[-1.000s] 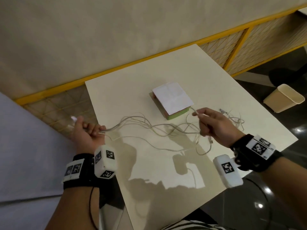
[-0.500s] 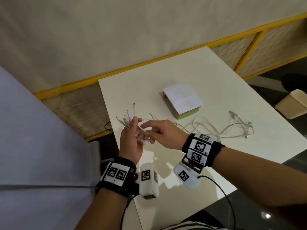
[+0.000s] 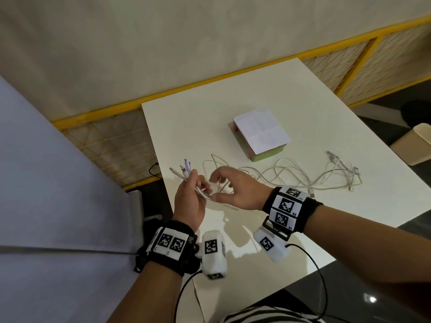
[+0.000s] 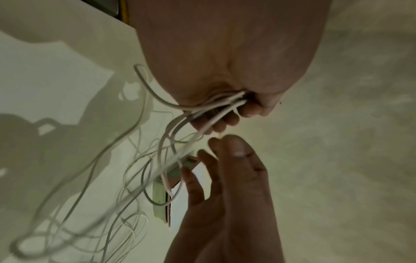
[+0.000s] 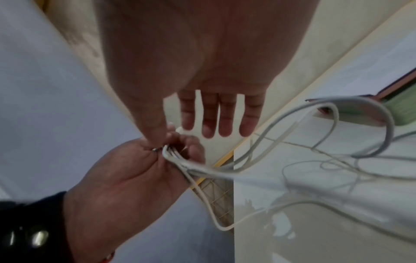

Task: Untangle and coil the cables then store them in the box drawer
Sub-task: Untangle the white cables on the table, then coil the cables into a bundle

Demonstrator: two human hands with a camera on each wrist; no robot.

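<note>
Our left hand (image 3: 190, 201) clamps its grip around a bunch of white cables (image 3: 289, 176), plug ends poking up. Our right hand (image 3: 235, 190) hovers just beside, fingers spread and loose. The cables trail across the table (image 3: 233, 94), near the box (image 3: 261, 134).

Bare table (image 3: 186, 127) beyond the fingertips; loose cables (image 3: 303, 176) sprawl to their right, box (image 3: 260, 135) farther beyond

On the table (image 3: 291, 89), the cables (image 3: 303, 176) sprawl just in front of the box (image 3: 261, 134), their gathered ends raised left of it in the left hand (image 3: 189, 201), the right hand (image 3: 235, 190) close alongside.
</note>
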